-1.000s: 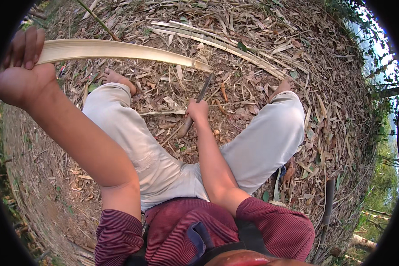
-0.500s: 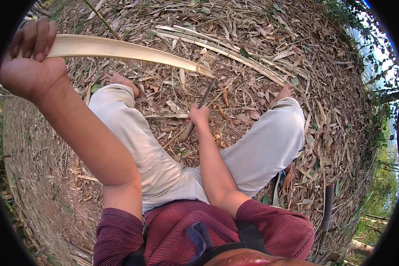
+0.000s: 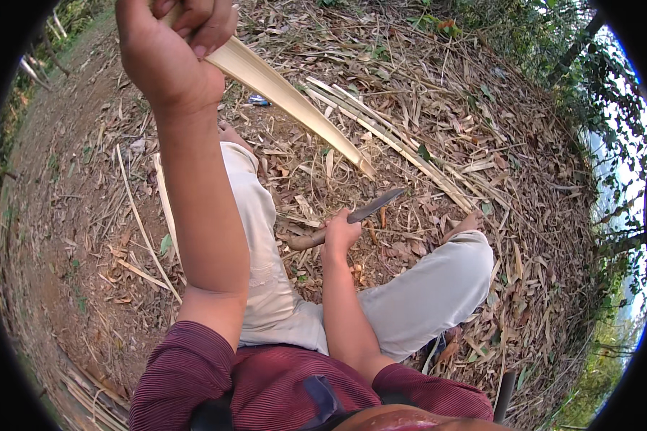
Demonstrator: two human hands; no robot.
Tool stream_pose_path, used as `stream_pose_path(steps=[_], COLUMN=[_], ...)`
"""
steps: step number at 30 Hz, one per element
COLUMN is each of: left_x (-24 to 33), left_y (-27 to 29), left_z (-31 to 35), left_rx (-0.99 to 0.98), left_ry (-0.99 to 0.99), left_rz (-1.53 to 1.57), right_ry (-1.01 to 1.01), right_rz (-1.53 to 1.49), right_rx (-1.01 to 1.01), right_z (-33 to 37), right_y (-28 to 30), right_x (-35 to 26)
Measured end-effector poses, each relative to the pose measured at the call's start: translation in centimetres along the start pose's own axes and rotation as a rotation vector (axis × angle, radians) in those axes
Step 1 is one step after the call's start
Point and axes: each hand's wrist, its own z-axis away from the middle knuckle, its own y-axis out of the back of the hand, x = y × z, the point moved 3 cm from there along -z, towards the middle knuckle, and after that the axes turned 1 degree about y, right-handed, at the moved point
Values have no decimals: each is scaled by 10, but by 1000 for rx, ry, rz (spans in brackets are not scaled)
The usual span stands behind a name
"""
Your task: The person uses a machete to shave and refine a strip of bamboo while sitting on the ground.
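Holding a pale strip (image 3: pixel 284 93), left hand (image 3: pixel 172 54) raised and curled around it, right hand (image 3: pixel 342 231) clasping a knife (image 3: pixel 377 205).

"Any writing you can read on the pale strip (image 3: pixel 295 104) in the left hand (image 3: pixel 176 54)?"
"None."
"On the knife (image 3: pixel 376 205) in the right hand (image 3: pixel 342 233)?"
"None I can read there either."
"And that blue-and-white scrap (image 3: pixel 259 100) on the ground (image 3: pixel 65 172), seen between the hands, nearer the left one?"
"Too small to tell whether it bears any print."
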Motion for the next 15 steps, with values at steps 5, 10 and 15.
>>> stream_pose_path(steps=[5, 10, 15], left_x=[16, 6, 26], left_y=[-7, -25, -46], left_z=[-3, 15, 46], left_rx=[-148, -641, -897], left_ry=[66, 102, 215], left_rz=[269, 335, 574], right_ry=[532, 727, 618], right_rz=[101, 53, 47], right_rx=[-288, -566, -644], right_z=[23, 67, 94], right_y=[-12, -5, -9], right_x=[-72, -136, -131])
